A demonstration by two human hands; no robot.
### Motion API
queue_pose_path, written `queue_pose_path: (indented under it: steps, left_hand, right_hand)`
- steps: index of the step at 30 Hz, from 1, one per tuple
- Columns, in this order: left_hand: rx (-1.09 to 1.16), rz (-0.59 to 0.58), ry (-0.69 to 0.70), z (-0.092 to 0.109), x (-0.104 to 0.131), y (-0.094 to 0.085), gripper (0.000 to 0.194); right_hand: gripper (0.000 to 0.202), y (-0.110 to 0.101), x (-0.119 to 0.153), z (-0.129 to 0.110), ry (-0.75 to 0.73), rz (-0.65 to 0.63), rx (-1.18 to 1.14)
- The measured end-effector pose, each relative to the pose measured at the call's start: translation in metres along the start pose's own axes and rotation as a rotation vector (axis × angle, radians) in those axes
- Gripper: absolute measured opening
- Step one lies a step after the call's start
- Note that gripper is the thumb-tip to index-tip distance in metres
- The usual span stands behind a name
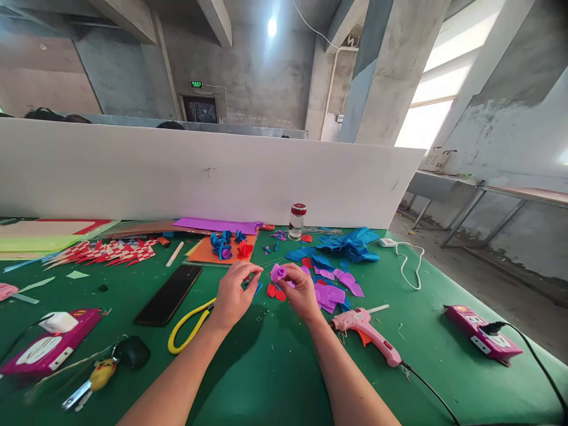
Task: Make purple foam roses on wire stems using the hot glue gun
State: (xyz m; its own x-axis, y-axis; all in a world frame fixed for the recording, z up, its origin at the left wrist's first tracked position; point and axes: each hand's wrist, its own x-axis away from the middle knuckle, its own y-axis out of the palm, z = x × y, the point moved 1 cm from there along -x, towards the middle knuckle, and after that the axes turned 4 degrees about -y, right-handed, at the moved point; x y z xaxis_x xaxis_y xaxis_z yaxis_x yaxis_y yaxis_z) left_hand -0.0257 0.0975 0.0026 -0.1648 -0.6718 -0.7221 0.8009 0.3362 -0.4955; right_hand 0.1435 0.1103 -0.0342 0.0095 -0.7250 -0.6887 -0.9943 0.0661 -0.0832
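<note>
My right hand (302, 291) pinches a small rolled purple paper flower (278, 273) above the table. To its left, my left hand (235, 293) is closed, thumb against forefinger; whether anything thin sits between the tips is too small to make out. Purple paper petals (329, 296) lie in a loose pile just right of my right hand, with red paper petals (276, 291) beneath the flower. Beyond them is a heap of blue crepe paper (350, 245). Finished blue flowers (222, 244) rest on an orange sheet (202, 251) past my left hand.
A pink glue gun (368, 332) lies right of my right forearm, its cord trailing forward. Yellow-handled scissors (177, 334) and a black phone (168, 294) lie on the left. A glass jar (296, 222) stands before the white partition (213, 171). Power strips (481, 334) sit at both sides.
</note>
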Motion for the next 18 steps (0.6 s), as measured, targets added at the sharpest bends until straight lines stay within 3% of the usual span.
queue_pose_path:
  steps: [4,7,12,18]
  left_hand:
    - [0.258,-0.267,-0.226,-0.007,0.002,0.012,0.019]
    - [0.497,-0.354,-0.374,-0.006,0.003,0.014,0.02]
    - [0.737,-0.347,-0.537,0.0,0.001,0.01,0.029]
    - [0.805,-0.274,-0.61,-0.004,0.002,0.016,0.033]
  right_hand:
    - [0.011,-0.001,-0.001,-0.01,-0.028,-0.098,-0.003]
    - [0.016,-0.001,-0.002,-0.017,-0.03,-0.153,0.035]
    - [0.022,-0.002,-0.002,-0.02,-0.049,-0.162,0.064]
    - [0.023,0.0,-0.002,-0.022,-0.054,-0.132,0.05]
